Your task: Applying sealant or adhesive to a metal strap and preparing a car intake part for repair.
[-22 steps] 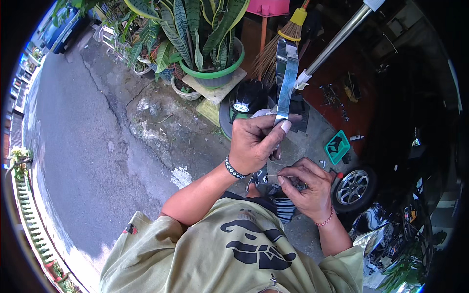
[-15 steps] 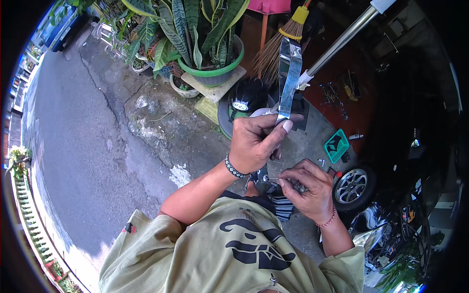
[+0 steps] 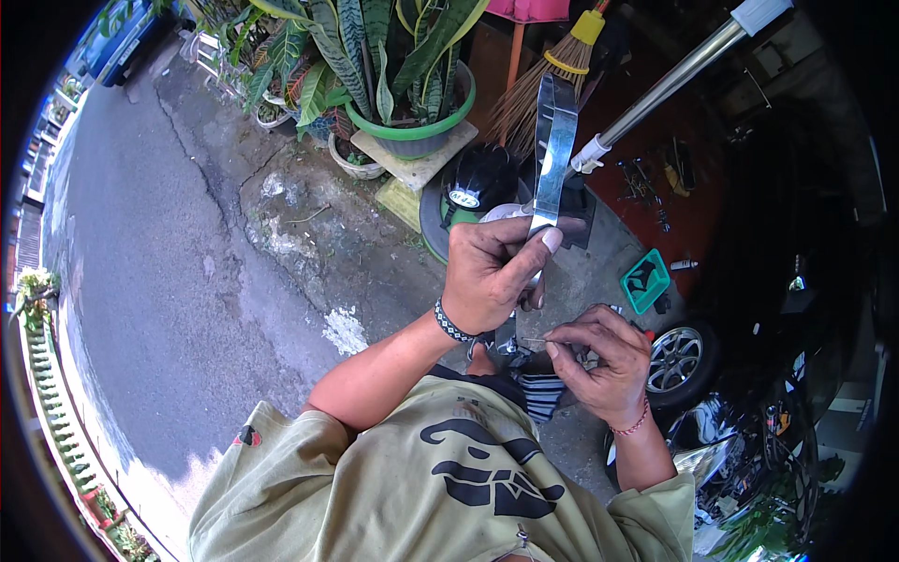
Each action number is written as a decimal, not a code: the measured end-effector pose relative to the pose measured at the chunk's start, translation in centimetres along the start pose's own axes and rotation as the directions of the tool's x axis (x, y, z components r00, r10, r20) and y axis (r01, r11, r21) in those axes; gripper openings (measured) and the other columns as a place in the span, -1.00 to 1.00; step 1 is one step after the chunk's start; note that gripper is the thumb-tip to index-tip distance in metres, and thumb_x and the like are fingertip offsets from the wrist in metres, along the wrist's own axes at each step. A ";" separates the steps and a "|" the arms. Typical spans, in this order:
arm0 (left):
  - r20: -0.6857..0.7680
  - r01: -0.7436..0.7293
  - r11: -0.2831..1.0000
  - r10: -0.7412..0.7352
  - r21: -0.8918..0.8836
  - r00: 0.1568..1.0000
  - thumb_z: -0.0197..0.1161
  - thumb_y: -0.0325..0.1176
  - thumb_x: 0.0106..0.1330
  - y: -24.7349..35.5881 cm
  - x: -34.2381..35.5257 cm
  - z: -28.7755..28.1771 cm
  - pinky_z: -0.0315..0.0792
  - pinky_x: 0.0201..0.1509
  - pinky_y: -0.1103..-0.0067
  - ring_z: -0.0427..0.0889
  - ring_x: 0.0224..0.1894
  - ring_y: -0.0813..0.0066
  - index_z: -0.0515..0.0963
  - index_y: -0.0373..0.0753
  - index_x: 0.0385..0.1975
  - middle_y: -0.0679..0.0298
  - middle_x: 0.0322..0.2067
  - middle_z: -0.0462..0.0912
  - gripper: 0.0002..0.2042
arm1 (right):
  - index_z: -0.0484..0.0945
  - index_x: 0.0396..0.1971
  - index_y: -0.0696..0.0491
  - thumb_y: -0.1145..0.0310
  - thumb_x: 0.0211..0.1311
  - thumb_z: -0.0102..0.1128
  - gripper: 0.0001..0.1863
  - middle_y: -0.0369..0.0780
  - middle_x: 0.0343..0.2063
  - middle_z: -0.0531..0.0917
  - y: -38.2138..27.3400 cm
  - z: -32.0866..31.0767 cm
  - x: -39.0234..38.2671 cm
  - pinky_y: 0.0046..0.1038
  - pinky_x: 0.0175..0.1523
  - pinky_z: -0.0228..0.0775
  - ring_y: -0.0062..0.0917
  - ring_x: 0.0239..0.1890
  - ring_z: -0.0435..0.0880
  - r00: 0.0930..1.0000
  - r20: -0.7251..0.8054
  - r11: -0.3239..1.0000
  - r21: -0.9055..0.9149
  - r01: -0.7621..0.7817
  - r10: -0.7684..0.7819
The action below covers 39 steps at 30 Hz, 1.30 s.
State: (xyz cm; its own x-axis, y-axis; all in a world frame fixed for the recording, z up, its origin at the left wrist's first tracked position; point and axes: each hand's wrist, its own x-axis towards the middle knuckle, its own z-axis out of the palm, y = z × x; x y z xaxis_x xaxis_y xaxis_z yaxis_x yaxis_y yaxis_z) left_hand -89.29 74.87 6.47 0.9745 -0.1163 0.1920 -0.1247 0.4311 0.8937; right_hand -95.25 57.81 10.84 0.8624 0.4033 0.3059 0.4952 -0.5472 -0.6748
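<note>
My left hand (image 3: 489,273) is closed, its thumb and fingers gripping the lower part of a shiny bent metal strip (image 3: 558,140). The strip stands nearly upright above the hand; its far end folds back into a narrow loop. Lower and to the right, my right hand (image 3: 599,363) pinches a thin pin-like metal piece (image 3: 534,340) between thumb and forefinger. That piece points left, toward the space below my left hand, and sits apart from the strip. Its exact kind is too small to make out.
Ahead stand a green-rimmed pot (image 3: 412,137) of tall leafy plants, a twig broom (image 3: 552,75) and a metal pole (image 3: 670,86). A black cap (image 3: 479,183) lies beyond my left hand. To the right are a green tray (image 3: 646,283), scattered tools (image 3: 646,190) and a vehicle wheel (image 3: 676,360).
My right hand has shifted slightly right with the thin piece, widening its gap from my left hand. My left hand keeps its hold on the strip, nearly still.
</note>
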 end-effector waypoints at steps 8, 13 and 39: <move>-0.088 -0.028 1.000 0.029 0.012 0.996 0.18 -0.38 0.39 0.1 0.1 0.1 0.33 -0.68 0.73 0.45 -0.66 0.79 0.65 -0.42 -0.14 0.36 -0.59 0.53 -0.77 | 0.70 -0.36 0.09 0.54 0.00 0.38 -0.85 -0.29 -0.46 0.67 -0.1 1.0 -0.9 -0.60 -0.44 0.47 -0.61 -0.49 0.65 0.997 -0.029 0.997 0.016 -0.076 0.077; -0.146 0.054 0.998 -0.056 -0.017 0.988 0.18 -0.38 0.39 -0.2 0.0 0.5 0.31 -0.68 0.73 0.45 -0.68 0.79 0.66 -0.40 -0.14 0.40 -0.62 0.51 -0.77 | 0.71 -0.41 0.09 0.52 -0.03 0.40 -0.88 -0.30 -0.54 0.62 -0.6 1.3 -1.2 -0.61 -0.48 0.32 -0.65 -0.59 0.52 0.994 -0.062 0.996 0.018 -0.093 0.094; -0.111 0.075 0.997 -0.077 -0.026 0.991 0.18 -0.36 0.39 -0.1 -0.2 0.3 0.34 -0.71 0.74 0.42 -0.69 0.78 0.66 -0.40 -0.16 0.40 -0.58 0.48 -0.77 | 0.68 -0.29 0.08 0.60 -0.07 0.38 -0.74 -0.26 -0.46 0.63 0.5 0.8 0.0 -0.47 -0.37 0.48 -0.46 -0.44 0.63 0.996 0.026 0.996 0.013 0.087 -0.087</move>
State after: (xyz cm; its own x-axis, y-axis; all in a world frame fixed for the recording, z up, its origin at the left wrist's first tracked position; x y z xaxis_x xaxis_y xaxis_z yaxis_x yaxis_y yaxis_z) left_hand -89.57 74.60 6.47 0.9959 -0.0489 0.0762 -0.0466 0.4439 0.8949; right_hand -95.10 58.17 9.99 0.8129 0.4683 0.3462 0.5670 -0.5008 -0.6540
